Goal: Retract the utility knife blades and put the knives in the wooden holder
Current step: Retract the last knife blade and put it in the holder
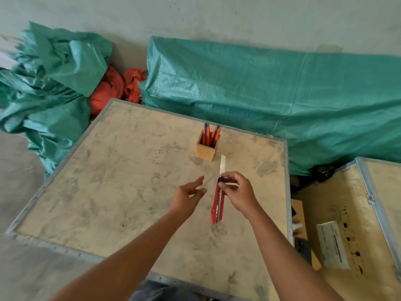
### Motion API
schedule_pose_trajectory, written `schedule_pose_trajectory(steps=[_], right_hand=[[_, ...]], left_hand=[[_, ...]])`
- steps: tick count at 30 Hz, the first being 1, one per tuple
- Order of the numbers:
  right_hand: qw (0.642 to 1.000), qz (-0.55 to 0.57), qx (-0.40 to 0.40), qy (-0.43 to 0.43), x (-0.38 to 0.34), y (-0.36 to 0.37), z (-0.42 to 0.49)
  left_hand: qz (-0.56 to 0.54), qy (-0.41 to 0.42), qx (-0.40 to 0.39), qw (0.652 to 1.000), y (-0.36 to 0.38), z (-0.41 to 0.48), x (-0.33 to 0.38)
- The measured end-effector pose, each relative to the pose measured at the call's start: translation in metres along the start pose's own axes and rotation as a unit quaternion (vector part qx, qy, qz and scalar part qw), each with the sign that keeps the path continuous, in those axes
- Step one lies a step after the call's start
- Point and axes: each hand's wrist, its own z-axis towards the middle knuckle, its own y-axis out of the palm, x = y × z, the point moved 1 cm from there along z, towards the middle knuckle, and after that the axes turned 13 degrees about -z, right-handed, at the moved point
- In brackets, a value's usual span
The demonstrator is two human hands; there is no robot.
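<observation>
A red utility knife (216,206) is held above the plywood crate top (121,183), its silver blade (222,167) fully out and pointing away from me. My right hand (237,193) grips the knife near its black slider knob, thumb and fingers pinched on it. To the knife's left, my left hand (187,197) hovers with fingers spread and holds nothing. A small wooden holder (206,149) stands just beyond the blade tip, with several red knives (209,135) upright inside it.
Green tarps (271,94) cover bulky shapes behind and to the left of the crate, with orange cloth (112,88) between them. A second metal-edged crate (355,218) with a white label sits at the right, across a narrow gap.
</observation>
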Motion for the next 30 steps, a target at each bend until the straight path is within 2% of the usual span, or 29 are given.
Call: schedule_pose_trajectory(steps=[3,6,10,16,24,30], right_hand=[[0.998,0.045,0.037,-0.003,-0.025,-0.007,-0.001],[0.996,0.056,0.064,-0.017,-0.045,-0.009,-0.004],[0.994,0.079,0.078,-0.02,-0.06,-0.008,-0.013],[0.988,0.131,0.08,-0.02,-0.07,-0.009,-0.029],[0.992,0.108,-0.049,-0.043,-0.076,0.002,-0.059],[0.992,0.064,-0.062,-0.09,-0.078,0.004,-0.065]], left_hand=[[-0.047,-0.056,-0.057,0.996,-0.01,-0.018,0.013],[-0.062,-0.068,-0.101,0.991,-0.016,-0.029,0.021],[-0.054,-0.048,-0.137,0.988,-0.025,-0.039,0.032],[-0.051,-0.011,-0.137,0.989,-0.033,-0.048,0.044],[-0.146,0.014,-0.107,0.983,-0.042,-0.045,0.068],[-0.156,0.009,-0.112,0.981,-0.052,-0.045,0.07]])
